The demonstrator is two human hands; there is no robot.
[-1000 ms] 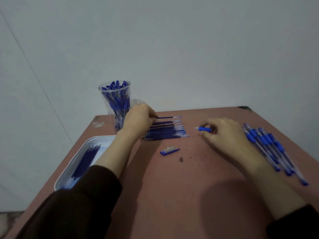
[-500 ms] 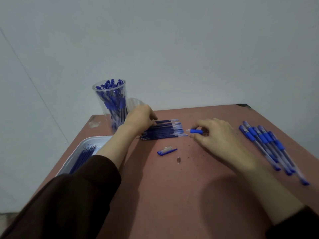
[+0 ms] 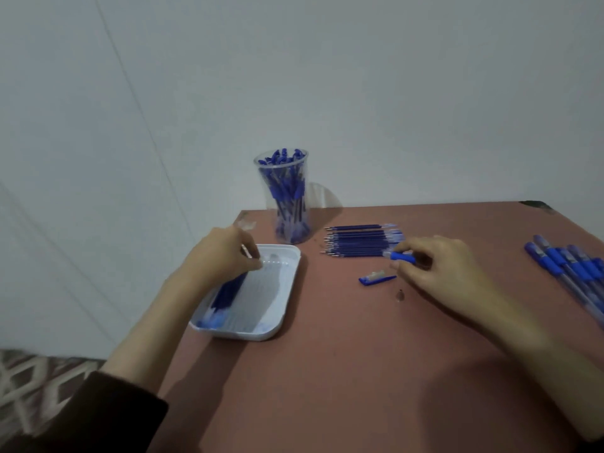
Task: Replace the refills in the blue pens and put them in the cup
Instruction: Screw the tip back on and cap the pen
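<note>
Fingers (image 3: pixel 415 244) of the right hand (image 3: pixel 447 266) are clamping on a blue pen barrel (image 3: pixel 403 256), forefinger over and thumb under, holding it at the right end of the row of refills (image 3: pixel 359 241). That row is lying side by side on the reddish table (image 3: pixel 359 387), tips pointing left. Left hand (image 3: pixel 225 256) is hovering over the far end of the white tray (image 3: pixel 284 305) with its fingers curling down. Motion blur is smearing it, so I cannot tell whether they are pinching anything. A bundle of dark blue refills (image 3: pixel 228 292) is lying along the tray's left side, partly hidden by the left wrist. Clear cup (image 3: pixel 268 194) is standing upright near the table's far edge, just beyond the tray, and is holding a packed bunch of blue pens (image 3: pixel 286 188). A loose blue cap (image 3: pixel 376 278) is lying on the table just beside the right thumb, and a small metal tip (image 3: pixel 399 294) is sitting near it, apart. More capped pens (image 3: pixel 568 269) are lying in a row at the right edge, apart from the right hand. A dark sleeve (image 3: pixel 98 413) is covering the left forearm.
</note>
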